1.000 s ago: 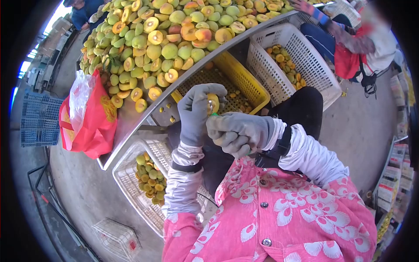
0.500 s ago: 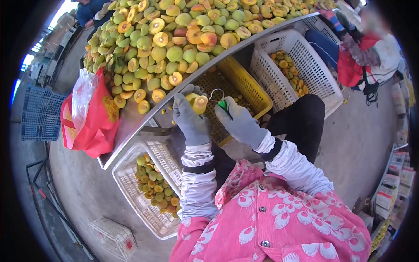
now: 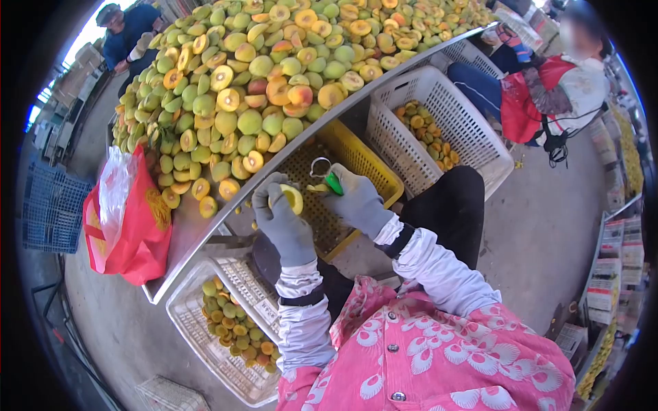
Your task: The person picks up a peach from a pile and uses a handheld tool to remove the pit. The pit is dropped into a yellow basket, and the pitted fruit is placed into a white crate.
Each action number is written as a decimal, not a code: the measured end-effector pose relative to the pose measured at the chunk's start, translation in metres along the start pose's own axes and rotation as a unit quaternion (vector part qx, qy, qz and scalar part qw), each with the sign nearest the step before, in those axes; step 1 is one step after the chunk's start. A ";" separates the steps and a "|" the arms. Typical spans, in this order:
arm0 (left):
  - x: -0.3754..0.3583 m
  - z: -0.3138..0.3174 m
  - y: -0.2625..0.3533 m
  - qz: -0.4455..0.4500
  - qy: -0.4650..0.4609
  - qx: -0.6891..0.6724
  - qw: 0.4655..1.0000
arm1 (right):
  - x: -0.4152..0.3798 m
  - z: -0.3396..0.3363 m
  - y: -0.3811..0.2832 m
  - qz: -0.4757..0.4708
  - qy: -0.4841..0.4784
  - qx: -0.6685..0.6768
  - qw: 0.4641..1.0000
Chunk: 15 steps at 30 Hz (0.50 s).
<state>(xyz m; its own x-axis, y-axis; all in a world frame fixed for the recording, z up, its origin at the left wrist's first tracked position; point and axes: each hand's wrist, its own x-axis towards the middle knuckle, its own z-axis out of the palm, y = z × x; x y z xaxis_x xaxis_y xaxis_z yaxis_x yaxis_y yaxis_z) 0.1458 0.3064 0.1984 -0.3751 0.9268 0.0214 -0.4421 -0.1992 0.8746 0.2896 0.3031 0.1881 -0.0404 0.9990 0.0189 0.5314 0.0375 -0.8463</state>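
Observation:
My left hand [image 3: 286, 226], in a grey glove, grips a halved peach [image 3: 295, 198] whose hollowed yellow cut face points up and right. To its right, my gloved right hand [image 3: 358, 204] is closed round the green handle [image 3: 334, 183] of a pitting tool with a thin metal ring [image 3: 320, 166] at its end. A small yellow piece of fruit [image 3: 318, 188] shows by the right fingertips, between the two hands. Both hands are over a yellow crate [image 3: 389, 183] with small scraps in it.
Halved peaches are heaped on a metal-edged table [image 3: 226, 211] ahead. White crates [image 3: 490, 161] [image 3: 188, 342] with cut fruit stand at right and lower left. A red bag [image 3: 140, 243] hangs at the table's corner. Other people [image 3: 576, 92] [image 3: 130, 31] sit at the right and far left.
The peach in my left hand is turned, now showing a hollowed cut face. A yellow piece appears by my right fingers, and the tool's ring points up-left. The whole view has shifted.

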 end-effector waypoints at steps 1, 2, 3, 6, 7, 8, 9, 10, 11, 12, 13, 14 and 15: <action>0.002 0.003 0.004 0.001 -0.002 -0.005 1.000 | 0.003 -0.003 -0.001 -0.002 0.003 -0.004 1.000; 0.003 0.005 0.008 -0.002 -0.020 -0.004 1.000 | 0.002 -0.005 0.000 0.035 0.011 -0.036 0.999; 0.003 0.004 0.009 -0.005 -0.036 -0.003 0.999 | 0.001 -0.007 0.000 0.072 0.018 -0.068 0.995; 0.007 -0.001 -0.001 -0.022 -0.051 -0.009 0.998 | -0.010 -0.001 -0.026 -0.006 0.095 -0.002 0.995; 0.007 -0.002 -0.003 -0.032 -0.050 -0.008 0.998 | -0.012 0.004 -0.026 -0.005 0.095 -0.001 0.995; 0.005 -0.003 -0.005 -0.033 -0.048 -0.005 0.998 | -0.014 0.008 -0.025 -0.034 0.051 -0.046 0.997; 0.002 -0.001 -0.008 -0.037 -0.028 -0.027 0.999 | -0.015 0.012 -0.025 -0.066 0.006 -0.091 0.994; -0.001 0.001 -0.011 -0.038 -0.006 -0.050 0.998 | -0.016 0.012 -0.029 -0.046 -0.032 -0.106 0.993; -0.004 0.004 -0.012 -0.030 0.002 -0.048 0.998 | -0.016 0.016 -0.026 -0.053 -0.039 -0.103 0.993; -0.006 0.006 -0.013 0.009 0.037 0.049 0.998 | -0.015 0.022 -0.020 -0.029 -0.033 -0.138 0.989; -0.007 0.005 -0.012 0.049 0.077 0.147 0.985 | -0.012 0.031 -0.013 -0.009 -0.029 -0.171 0.985; -0.013 0.001 -0.002 0.123 0.103 0.301 0.940 | -0.001 0.038 0.001 0.054 -0.015 -0.169 0.984; -0.016 -0.009 0.017 0.133 0.116 0.309 0.935 | 0.010 0.041 0.018 0.121 0.001 -0.168 0.978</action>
<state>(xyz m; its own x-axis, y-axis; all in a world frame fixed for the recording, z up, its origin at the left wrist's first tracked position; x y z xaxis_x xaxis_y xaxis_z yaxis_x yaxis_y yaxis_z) 0.1369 0.2856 0.2091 -0.6038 0.7618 0.2349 0.2196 -0.1243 0.9676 0.2638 0.3126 0.1514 0.1228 0.9797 -0.1587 0.7729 -0.1947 -0.6039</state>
